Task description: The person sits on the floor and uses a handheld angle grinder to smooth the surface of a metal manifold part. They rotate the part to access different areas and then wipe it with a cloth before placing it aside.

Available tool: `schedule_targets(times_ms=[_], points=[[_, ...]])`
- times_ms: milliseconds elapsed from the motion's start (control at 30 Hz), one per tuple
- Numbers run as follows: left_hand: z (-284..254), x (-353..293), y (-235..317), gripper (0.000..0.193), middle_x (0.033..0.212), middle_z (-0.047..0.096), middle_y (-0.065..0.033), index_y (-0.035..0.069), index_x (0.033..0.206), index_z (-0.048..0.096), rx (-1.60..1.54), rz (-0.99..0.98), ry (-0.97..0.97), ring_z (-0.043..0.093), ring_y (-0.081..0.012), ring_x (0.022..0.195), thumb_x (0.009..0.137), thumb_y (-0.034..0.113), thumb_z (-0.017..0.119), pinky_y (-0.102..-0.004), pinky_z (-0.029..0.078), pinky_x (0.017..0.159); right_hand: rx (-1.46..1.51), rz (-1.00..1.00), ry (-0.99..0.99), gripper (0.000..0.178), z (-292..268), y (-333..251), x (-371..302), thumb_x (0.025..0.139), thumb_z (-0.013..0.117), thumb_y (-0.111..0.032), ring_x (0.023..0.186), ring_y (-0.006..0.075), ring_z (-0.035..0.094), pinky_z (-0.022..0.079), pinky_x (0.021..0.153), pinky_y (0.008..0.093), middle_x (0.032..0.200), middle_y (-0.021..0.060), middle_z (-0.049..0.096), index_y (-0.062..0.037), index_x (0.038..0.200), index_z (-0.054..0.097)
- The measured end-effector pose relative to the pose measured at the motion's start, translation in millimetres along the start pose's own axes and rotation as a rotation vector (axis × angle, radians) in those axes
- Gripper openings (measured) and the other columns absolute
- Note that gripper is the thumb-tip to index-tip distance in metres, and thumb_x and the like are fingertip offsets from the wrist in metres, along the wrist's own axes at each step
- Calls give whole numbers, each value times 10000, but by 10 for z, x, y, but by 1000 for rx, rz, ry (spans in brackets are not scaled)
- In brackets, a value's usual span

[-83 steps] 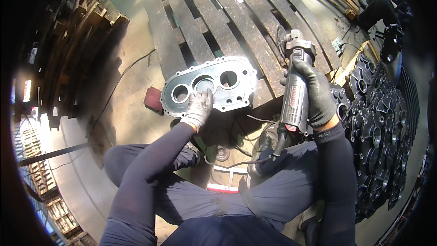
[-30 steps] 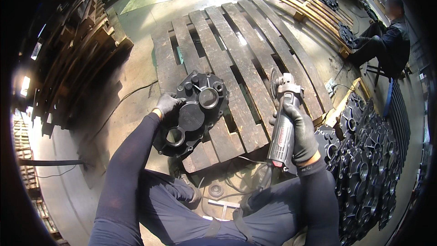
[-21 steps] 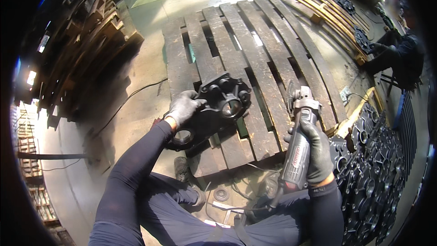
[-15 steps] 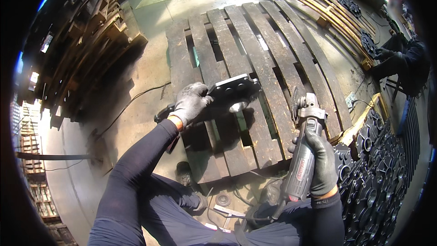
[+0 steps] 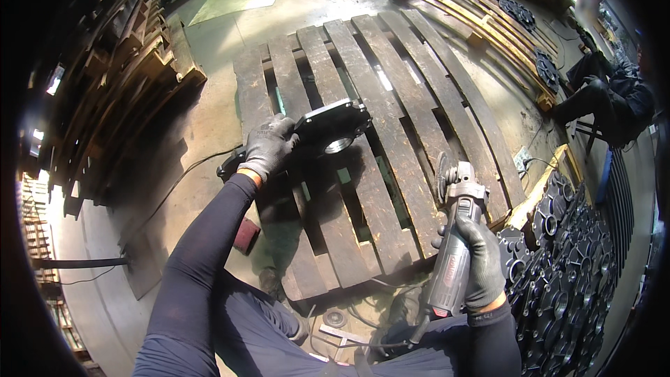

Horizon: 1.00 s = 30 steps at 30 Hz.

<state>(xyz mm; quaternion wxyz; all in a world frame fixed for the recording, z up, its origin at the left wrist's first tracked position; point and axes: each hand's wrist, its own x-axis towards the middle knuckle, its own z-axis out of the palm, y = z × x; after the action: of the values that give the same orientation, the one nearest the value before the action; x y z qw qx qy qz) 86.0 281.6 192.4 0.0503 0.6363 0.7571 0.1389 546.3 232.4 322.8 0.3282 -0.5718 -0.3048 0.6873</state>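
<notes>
My left hand (image 5: 268, 146), in a grey work glove, is closed on the near side of a black metal casting (image 5: 328, 126). The casting is tilted over the wooden pallet (image 5: 412, 139), with a pale machined edge on top and a round bore low on its right. My right hand (image 5: 481, 258), also gloved, wraps round the body of an angle grinder (image 5: 452, 265). The grinder's disc (image 5: 442, 176) points away from me, right of the casting and apart from it. The fingers beneath the grinder are partly hidden.
Many black castings (image 5: 558, 272) are piled at the right. Stacked pallets (image 5: 125, 77) stand on the left. Another pallet (image 5: 474, 17) bearing castings lies at the far right, beside a seated person (image 5: 607, 91). A cable (image 5: 174, 188) runs over the floor; a dark red block (image 5: 246, 236) lies by the pallet.
My left hand and the casting have moved left and slightly up across the pallet, turning the casting a little. The grinder has shifted slightly left and down. The whole view has shifted somewhat.
</notes>
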Motion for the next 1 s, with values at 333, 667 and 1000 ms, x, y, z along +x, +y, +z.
schedule_targets(times_ms=[333, 667, 1000], points=[[-42, 39, -46, 249, 1114, 713, -91, 136, 1124, 752, -68, 18, 30, 713, -344, 1125, 943, 294, 815, -477, 579, 931, -11, -22, -14, 457, 159, 15, 98, 1030, 773, -339, 875, 240, 790, 665, 676, 344, 1020, 137, 700, 28, 1246, 606], [-427, 918, -511, 306, 1187, 740, -80, 187, 1199, 805, -103, 39, 9, 720, -315, 1183, 990, 410, 786, -456, 568, 978, -75, -27, 44, 529, 221, -26, 51, 1023, 757, -367, 889, 254, 783, 670, 744, 366, 1064, 156, 712, 9, 1358, 596], [-173, 2630, -1319, 367, 1247, 786, -156, 211, 1391, 722, 99, -2, 192, 724, -369, 1240, 1029, 275, 725, -502, 561, 1051, -52, 17, 172, 457, 345, 158, 226, 1021, 759, -345, 822, 260, 788, 685, 646, 367, 1003, 155, 703, 22, 1237, 593]])
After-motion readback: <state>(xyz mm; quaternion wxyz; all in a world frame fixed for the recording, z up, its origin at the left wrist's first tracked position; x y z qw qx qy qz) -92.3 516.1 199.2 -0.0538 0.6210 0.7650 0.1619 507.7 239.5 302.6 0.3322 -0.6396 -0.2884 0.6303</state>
